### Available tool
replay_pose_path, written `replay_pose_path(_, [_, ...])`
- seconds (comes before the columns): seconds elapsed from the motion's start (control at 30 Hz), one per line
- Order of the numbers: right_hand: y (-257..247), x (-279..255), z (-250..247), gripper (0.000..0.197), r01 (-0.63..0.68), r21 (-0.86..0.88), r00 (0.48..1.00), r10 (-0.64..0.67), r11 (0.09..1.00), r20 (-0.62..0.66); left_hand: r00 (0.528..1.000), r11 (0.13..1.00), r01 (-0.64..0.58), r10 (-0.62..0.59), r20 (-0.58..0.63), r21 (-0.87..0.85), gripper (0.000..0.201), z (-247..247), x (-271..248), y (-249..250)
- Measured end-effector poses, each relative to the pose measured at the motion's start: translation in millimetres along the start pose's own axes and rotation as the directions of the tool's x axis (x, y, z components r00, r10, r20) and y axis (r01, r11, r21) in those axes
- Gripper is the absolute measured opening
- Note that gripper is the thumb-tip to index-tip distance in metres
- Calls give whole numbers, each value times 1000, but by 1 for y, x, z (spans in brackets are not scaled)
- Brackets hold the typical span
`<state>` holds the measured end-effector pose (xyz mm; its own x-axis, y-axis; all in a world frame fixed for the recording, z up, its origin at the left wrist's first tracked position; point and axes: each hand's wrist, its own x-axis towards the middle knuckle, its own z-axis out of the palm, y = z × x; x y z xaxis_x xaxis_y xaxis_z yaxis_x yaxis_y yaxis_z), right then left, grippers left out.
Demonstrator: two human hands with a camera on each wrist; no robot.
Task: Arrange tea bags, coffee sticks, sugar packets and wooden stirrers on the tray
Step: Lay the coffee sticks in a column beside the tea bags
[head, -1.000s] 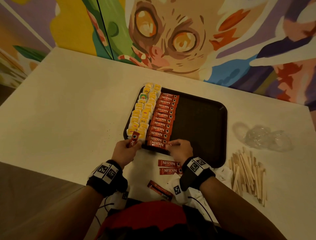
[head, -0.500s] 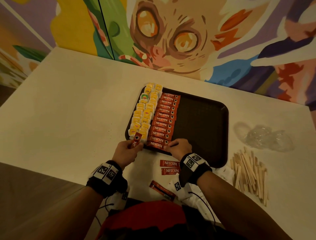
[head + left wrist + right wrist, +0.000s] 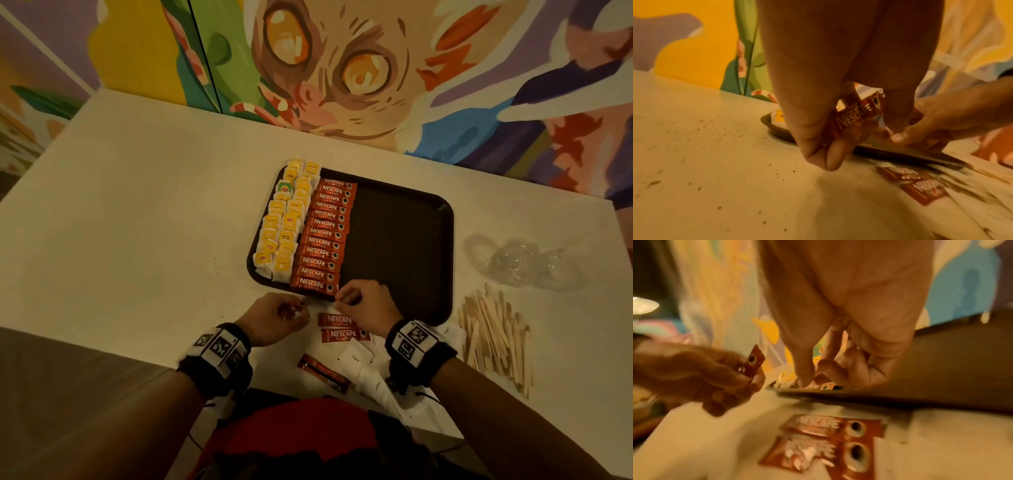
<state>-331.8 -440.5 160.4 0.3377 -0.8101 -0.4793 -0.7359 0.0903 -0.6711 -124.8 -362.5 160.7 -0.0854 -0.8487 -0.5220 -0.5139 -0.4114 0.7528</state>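
Note:
A dark tray (image 3: pixel 400 240) holds two columns of yellow tea bags (image 3: pixel 284 222) at its left. Beside them lies a column of red coffee sticks (image 3: pixel 325 236). My left hand (image 3: pixel 297 308) hovers just off the tray's near edge and pinches one coffee stick (image 3: pixel 857 113) between thumb and fingers. My right hand (image 3: pixel 341 297) has its fingers curled at the near rim, and its fingertips (image 3: pixel 807 379) pinch the right end of the nearest stick (image 3: pixel 313 285) in the column. Wooden stirrers (image 3: pixel 493 339) lie piled to the right of the tray.
Two loose coffee sticks (image 3: pixel 337 320) (image 3: pixel 344 335) lie on the table between my wrists, and a third stick (image 3: pixel 323 373) lies nearer me. White sugar packets (image 3: pixel 363 363) sit under my right wrist. Crumpled clear plastic (image 3: pixel 520 263) lies right of the tray, and a painted wall (image 3: pixel 342 68) stands behind.
My left hand has drawn back from the tray's near-left corner, toward me and rightward, still holding its stick. My right hand stays at the nearest stick's end.

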Motion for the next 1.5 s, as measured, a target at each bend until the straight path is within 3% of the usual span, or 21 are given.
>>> replay_pose_path(0.2, [16,-20,-5,32,115,-344,981,-52,932,186,983,938,-60,-4,186,341,25,18,-2,12])
replay_pose_path(0.37, [23,-25,5,46,178,-483,975,-87,857,205,939,863,-119,-62,337,490,38,39,-6,19])
replay_pose_path(0.5, [22,-22,12,32,168,-495,979,-88,853,182,944,791,-177,-31,327,585,37,49,-9,15])
replay_pose_path(0.63, [18,-18,15,23,183,-495,977,-99,849,190,961,813,-84,-88,264,576,35,50,-10,7])
replay_pose_path(0.8, [13,-16,15,23,199,-449,979,-152,871,139,964,868,26,-152,217,496,37,41,-14,8])
replay_pose_path(0.97, [8,-14,12,29,188,-250,981,-194,950,4,973,882,15,-121,196,471,30,24,-16,2])
replay_pose_path(1.13, [2,-7,11,35,180,-95,979,-188,979,-83,984,861,-7,-85,157,508,52,33,-17,2])
replay_pose_path(1.37, [-4,-4,10,24,195,97,977,-184,976,-106,997,874,51,-72,25,483,20,40,-8,3])
replay_pose_path(1.5, [-8,-3,5,11,187,248,982,-171,950,-86,994,951,101,-81,-80,291,22,32,-5,-2])
